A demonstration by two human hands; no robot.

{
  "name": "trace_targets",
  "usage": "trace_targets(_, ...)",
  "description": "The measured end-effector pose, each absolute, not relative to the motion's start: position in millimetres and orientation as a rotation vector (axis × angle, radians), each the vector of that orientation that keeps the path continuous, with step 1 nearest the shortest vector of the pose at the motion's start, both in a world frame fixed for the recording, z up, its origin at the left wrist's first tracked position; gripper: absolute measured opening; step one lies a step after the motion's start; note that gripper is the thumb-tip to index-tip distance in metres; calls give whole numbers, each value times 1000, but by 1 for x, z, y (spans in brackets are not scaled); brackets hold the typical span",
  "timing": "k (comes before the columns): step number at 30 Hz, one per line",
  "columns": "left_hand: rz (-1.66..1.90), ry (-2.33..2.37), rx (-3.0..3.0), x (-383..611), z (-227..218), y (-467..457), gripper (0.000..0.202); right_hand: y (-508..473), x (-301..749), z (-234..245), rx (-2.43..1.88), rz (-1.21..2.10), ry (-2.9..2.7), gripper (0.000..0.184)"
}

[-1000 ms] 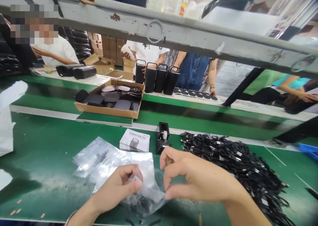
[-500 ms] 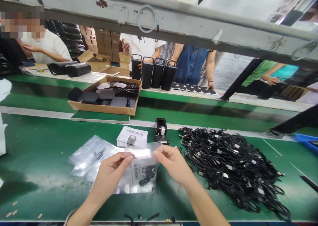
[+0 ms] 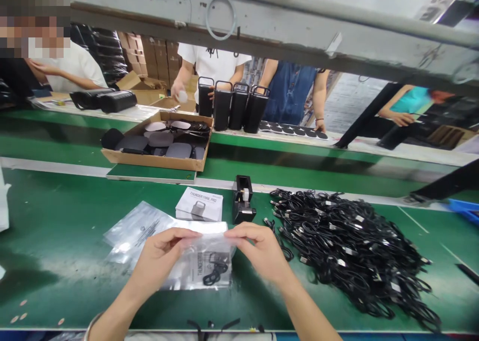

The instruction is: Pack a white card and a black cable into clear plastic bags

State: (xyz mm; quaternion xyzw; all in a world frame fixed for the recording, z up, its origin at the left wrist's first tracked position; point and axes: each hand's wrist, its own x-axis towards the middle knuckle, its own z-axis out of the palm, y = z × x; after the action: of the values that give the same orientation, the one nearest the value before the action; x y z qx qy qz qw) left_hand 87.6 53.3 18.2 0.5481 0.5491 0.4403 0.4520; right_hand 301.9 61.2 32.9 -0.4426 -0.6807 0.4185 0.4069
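A clear plastic bag is stretched between my two hands over the green table. Inside it are a black coiled cable and a printed leaflet. My left hand pinches the bag's upper edge at its left part. At the right end of that edge, my right hand pinches the film between thumb and fingers. More flat clear bags lie under and left of the held one. Just beyond my hands sits a stack of printed leaflets, beside a black tape dispenser.
A large heap of black cables covers the table's right side. Behind stands a cardboard box of dark flat pieces. Black speakers with handles stand on the far ledge, where co-workers are. A metal beam crosses overhead.
My hands have drawn slightly closer together along the bag's top edge, and the edge now looks flatter. Across the ledge, a co-worker's hand has lowered and holds something white.
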Motion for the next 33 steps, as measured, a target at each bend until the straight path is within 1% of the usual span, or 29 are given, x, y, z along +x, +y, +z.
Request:
trace_targets(1, 1095, 1360, 1299, 87, 18, 54, 20, 61, 303, 32, -1087, 1017, -1733, 24)
trace_targets(3, 1115, 1308, 1147, 87, 20, 54, 36, 59, 304, 30, -1039, 917, -1806, 31)
trace_targets(5, 1141, 1211, 1053, 90, 22, 54, 52, 57, 304, 28, -1014, 798, -1902, 34)
trace_targets(6, 1133, 1181, 1060, 92, 23, 54, 56, 55, 304, 27, -1004, 742, -1946, 34)
trace_targets(7, 1097, 1179, 1106, 95, 23, 54, 55, 54, 304, 26, -990, 693, -1986, 33)
trace_targets(9, 983, 1234, 1222, 101, 20, 53, 42, 52, 305, 26, -973, 623, -2036, 32)
trace_targets(11, 902, 1282, 1261, 107, 14, 52, 31, 56, 309, 27, -1067, 563, -1979, 29)
trace_targets(14, 966, 1327, 1184, 112, 3, 50, 31, 73, 318, 29, -1475, 510, -1665, 25)
trace_targets(17, 1050, 1374, 1104, 115, -4, 48, 33, 96, 325, 28, -1714, 625, -1445, 24)
trace_targets(22, 1135, 1287, 993, 117, -7, 48, 34, 112, 321, 21, -1631, 944, -1325, 25)
trace_targets(25, 1121, 1282, 1004, 115, -12, 49, 32, 100, 313, 12, -1529, 1057, -1223, 28)
trace_targets(28, 1098, 1292, 1030, 114, -17, 50, 28, 85, 305, -3, -1468, 1017, -1159, 27)
trace_targets(33, 1134, 1276, 1020, 117, -16, 50, 27, 75, 307, -28, -1572, 844, -1186, 25)
